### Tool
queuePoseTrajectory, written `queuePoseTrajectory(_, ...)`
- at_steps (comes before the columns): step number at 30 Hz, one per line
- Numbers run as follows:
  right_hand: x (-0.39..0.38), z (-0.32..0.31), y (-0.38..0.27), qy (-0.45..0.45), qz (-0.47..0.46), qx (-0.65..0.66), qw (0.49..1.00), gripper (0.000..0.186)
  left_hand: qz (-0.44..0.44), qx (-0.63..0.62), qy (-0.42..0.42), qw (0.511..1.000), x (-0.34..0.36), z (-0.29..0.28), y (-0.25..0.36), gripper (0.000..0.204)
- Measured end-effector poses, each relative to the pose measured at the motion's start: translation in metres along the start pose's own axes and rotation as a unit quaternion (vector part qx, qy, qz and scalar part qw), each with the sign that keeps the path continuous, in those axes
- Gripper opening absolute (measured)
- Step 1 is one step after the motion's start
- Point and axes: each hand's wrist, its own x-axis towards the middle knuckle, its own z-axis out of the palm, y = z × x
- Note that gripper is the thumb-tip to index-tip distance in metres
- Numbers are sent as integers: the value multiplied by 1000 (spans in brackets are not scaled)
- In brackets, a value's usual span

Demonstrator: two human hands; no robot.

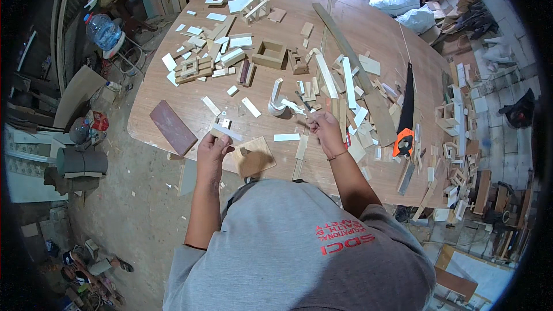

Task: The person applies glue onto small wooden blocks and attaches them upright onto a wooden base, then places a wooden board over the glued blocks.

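Note:
My left hand (214, 151) is closed on a small wooden piece with a pale strip (226, 132), held over the near edge of the table. To its right lies a square wooden board (254, 157) with a small block on it. My right hand (326, 132) is pinched on a thin stick (299, 110) whose far end looks white. That end points toward a small white tub (276, 107), which has a wooden strip standing in it. A thin dark tool (302, 99) lies just beyond the right fingertips.
Wood offcuts and small blocks cover the table's far left, around an open wooden box (269, 55). A reddish-brown board (173, 128) overhangs the left edge. On the right are a long plank (360, 80) and a handsaw with an orange handle (404, 141).

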Motion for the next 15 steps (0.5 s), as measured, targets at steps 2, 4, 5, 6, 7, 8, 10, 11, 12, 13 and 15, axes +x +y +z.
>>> queuePoseTrajectory(2,-15,9,-15,-41,17,65,997,11,-3,-35,-11,999,3,2,3,23)
queuePoseTrajectory(4,-33,19,-33,-83,36,129,988,12,-7,-71,-19,997,3,6,9,26)
queuePoseTrajectory(5,-41,22,-39,-117,47,137,983,13,-11,-107,-33,994,2,9,13,28)
queuePoseTrajectory(6,-49,26,-46,-150,57,145,976,14,-14,-144,-48,988,1,13,17,30)
queuePoseTrajectory(7,-57,30,-52,-154,60,144,976,14,-13,-145,-44,988,0,16,20,30)
queuePoseTrajectory(8,-64,35,-57,-180,70,155,969,15,-24,-206,-67,976,-2,20,23,32)
queuePoseTrajectory(10,-77,44,-63,-212,85,164,960,16,-30,-268,-82,959,-7,23,22,34)
queuePoseTrajectory(11,-83,48,-65,-217,78,163,959,16,-54,-318,-88,942,-8,22,17,34)
queuePoseTrajectory(12,-88,51,-67,-220,69,163,959,17,-79,-367,-95,922,-10,24,16,34)
queuePoseTrajectory(13,-93,56,-71,-230,52,155,959,16,-100,-405,-123,901,-11,24,16,35)
queuePoseTrajectory(15,-105,66,-79,-234,32,136,962,16,-103,-438,-149,880,-16,28,17,36)
